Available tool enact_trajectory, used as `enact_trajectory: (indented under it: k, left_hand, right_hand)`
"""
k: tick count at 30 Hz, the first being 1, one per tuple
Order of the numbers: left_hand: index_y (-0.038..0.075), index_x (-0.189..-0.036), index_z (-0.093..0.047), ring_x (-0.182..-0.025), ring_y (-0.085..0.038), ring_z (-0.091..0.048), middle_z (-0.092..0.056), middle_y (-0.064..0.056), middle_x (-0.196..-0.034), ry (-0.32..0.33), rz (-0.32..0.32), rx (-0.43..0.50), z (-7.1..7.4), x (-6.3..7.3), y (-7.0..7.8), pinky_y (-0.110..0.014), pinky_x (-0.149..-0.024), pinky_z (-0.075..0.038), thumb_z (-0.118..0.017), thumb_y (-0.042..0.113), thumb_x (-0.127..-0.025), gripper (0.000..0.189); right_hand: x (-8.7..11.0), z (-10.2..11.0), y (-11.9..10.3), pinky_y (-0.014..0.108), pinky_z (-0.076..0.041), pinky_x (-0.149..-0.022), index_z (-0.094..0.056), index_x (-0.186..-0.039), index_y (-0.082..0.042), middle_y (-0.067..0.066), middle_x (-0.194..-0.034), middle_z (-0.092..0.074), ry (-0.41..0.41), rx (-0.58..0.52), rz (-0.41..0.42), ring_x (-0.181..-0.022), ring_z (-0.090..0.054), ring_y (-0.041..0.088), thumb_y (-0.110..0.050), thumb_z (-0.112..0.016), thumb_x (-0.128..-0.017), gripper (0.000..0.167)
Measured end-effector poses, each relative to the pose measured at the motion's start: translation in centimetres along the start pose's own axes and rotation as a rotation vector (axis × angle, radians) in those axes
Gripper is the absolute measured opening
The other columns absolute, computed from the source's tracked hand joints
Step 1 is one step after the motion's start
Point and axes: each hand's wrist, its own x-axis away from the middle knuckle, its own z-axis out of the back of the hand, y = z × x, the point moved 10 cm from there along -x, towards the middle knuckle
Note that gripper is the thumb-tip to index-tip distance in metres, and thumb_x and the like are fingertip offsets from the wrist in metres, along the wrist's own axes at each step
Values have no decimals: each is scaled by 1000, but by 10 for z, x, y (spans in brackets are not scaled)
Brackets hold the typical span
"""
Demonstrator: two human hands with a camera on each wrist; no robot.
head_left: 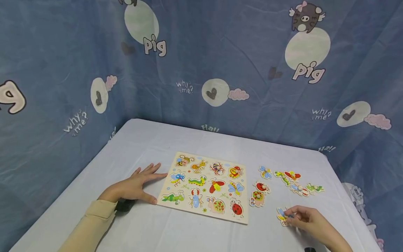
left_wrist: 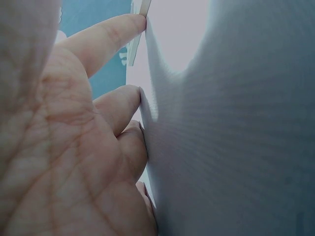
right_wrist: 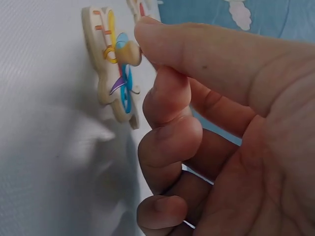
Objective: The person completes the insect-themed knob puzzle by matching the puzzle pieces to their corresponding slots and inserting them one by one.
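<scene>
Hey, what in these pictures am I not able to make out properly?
Head view: part of the winged-insect piece, covered by the right hand.
Head view: tiny print on the puzzle board, too small to read.
Head view: backdrop lettering, cut off by the left edge.
Right wrist view: whether the grip closes on the knob; the thumb blocks the index fingertip.

Makes one left hand (head_left: 133, 187), one right hand (head_left: 311, 219): two! Down to one table (head_left: 201, 236), one board (head_left: 182, 207), and twelve printed creatures (head_left: 196, 199), three rows of four! Off the board now: one mosquito piece (right_wrist: 112, 64), one bee piece (head_left: 265, 172), one caterpillar piece (head_left: 282, 177), one red-winged piece (head_left: 293, 176), one beetle piece (head_left: 297, 189), one grasshopper piece (head_left: 315, 188), one ladybird piece (head_left: 261, 187), one snail piece (head_left: 259, 197). Makes eight, all single!
</scene>
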Motion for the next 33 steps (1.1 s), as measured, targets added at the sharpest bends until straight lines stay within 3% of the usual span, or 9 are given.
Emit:
enact_trajectory:
  k: [12,25,33]
  left_hand:
    - [21,-158,-57,-165,-56,-1,-17,-24,-179,-2,-4,-3,1,0,1,-82,-124,7,-98,45,-72,98]
    - [22,-158,-56,-165,-55,-1,-16,-23,-179,-3,5,-20,0,-2,-4,-82,-124,7,-98,48,-72,99]
    - [22,-157,-57,-165,-55,-2,-17,-24,-179,4,3,-8,0,-2,-2,-82,-124,8,-98,45,-72,97]
  right_hand:
    - [-1,2,11,23,-45,-56,-72,-120,4,-2,-79,-60,56,10,-45,-64,-50,6,-19,-77,-99,31]
    - [-4,0,6,23,-41,-56,-71,-126,5,-6,-77,-54,23,35,44,-65,-48,4,-13,-70,-104,29]
    - [-5,1,6,22,-41,-56,-72,-124,4,-4,-78,-54,36,46,27,-65,-47,3,-11,-73,-102,27]
